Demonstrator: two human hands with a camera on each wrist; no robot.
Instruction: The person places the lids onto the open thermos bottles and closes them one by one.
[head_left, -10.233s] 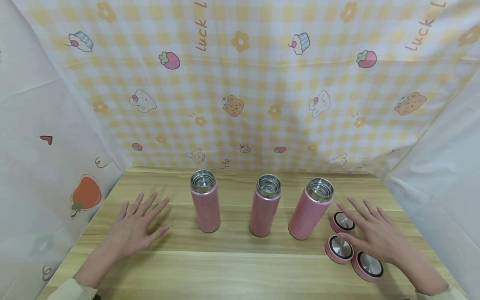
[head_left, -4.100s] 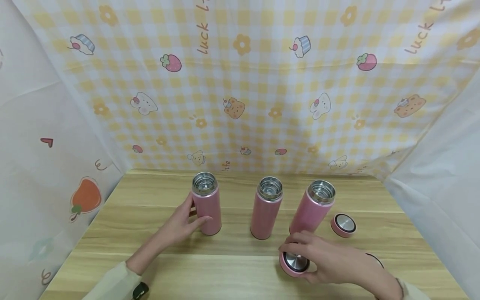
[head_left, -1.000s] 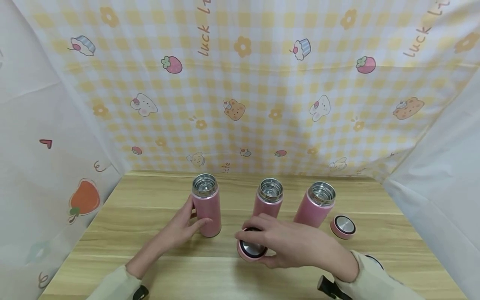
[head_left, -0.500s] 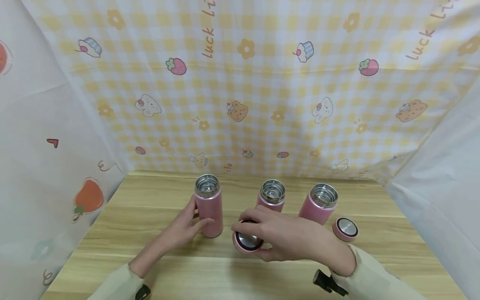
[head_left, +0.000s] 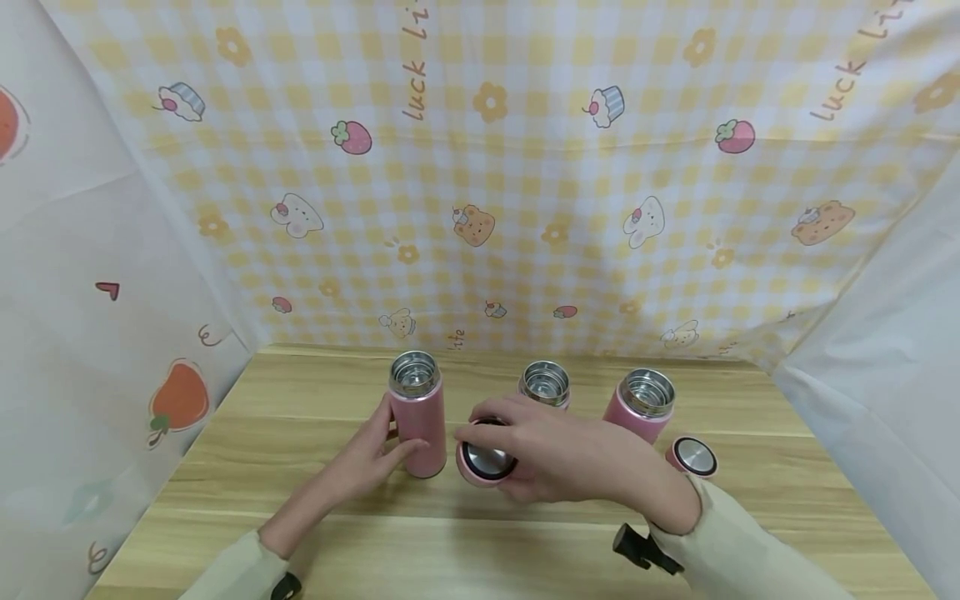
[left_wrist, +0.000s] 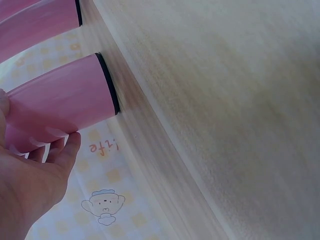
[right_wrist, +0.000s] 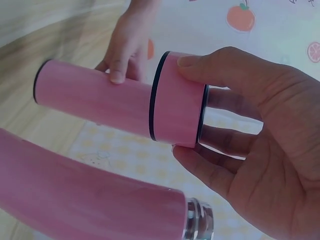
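Observation:
My left hand [head_left: 360,458] grips the leftmost pink thermos bottle [head_left: 422,425], thumb across its front; the bottle stands upright with its steel mouth uncovered. In the left wrist view the fingers [left_wrist: 67,152] curl along the side of that bottle [left_wrist: 65,100]. A pink lid [head_left: 486,467] with a steel top and black ring is held by my right hand [head_left: 577,458], just right of the gripped bottle and below its mouth. The right wrist view shows thumb and fingers pinching the lid [right_wrist: 180,100] by its side. The middle bottle [head_left: 545,383] is partly hidden behind my right hand.
A third open bottle [head_left: 641,408] stands at the right, its lower part covered by the right hand. Beside it a second lid [head_left: 693,456] lies on the wooden table [head_left: 405,558]. A checked cloth [head_left: 525,175] hangs behind the table.
The left hand has taken hold of the leftmost bottle and stays there. The right hand picked a lid from the right-hand group and carried it left, lately a little farther up toward that bottle.

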